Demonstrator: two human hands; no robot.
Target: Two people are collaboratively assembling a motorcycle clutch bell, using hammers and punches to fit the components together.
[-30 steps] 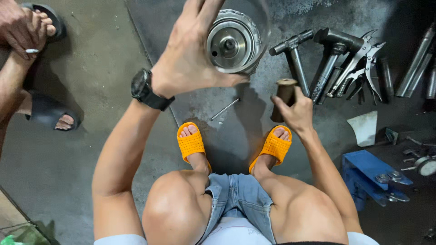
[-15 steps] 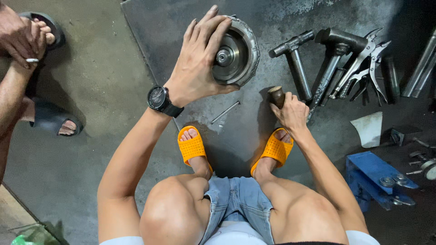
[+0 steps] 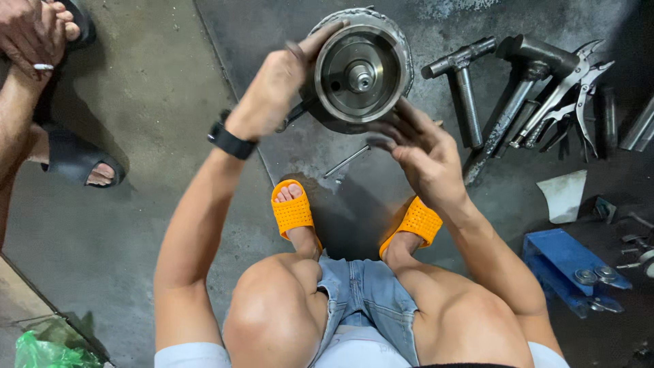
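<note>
A squatting person's left hand (image 3: 276, 85) grips the left rim of a round metal drum-shaped part (image 3: 361, 68), fingers curled over its edge, a black wristwatch (image 3: 231, 141) on that wrist. The right hand (image 3: 422, 153) is spread, its fingertips touching the part's lower right edge, nothing clasped in it. The part is held off the floor, its open face turned up toward the person, a hub at its centre, above a dark metal plate (image 3: 436, 20) on the concrete. Near the person's feet, in orange slide sandals (image 3: 293, 211), a thin metal rod (image 3: 346, 162) lies on the plate. To the right lie hammers (image 3: 466, 75) and locking pliers (image 3: 572, 85), with a blue metal block (image 3: 562, 262) nearer. At far left, another person's hand (image 3: 27, 34) holds a cigarette above black sandals (image 3: 75, 160).
</note>
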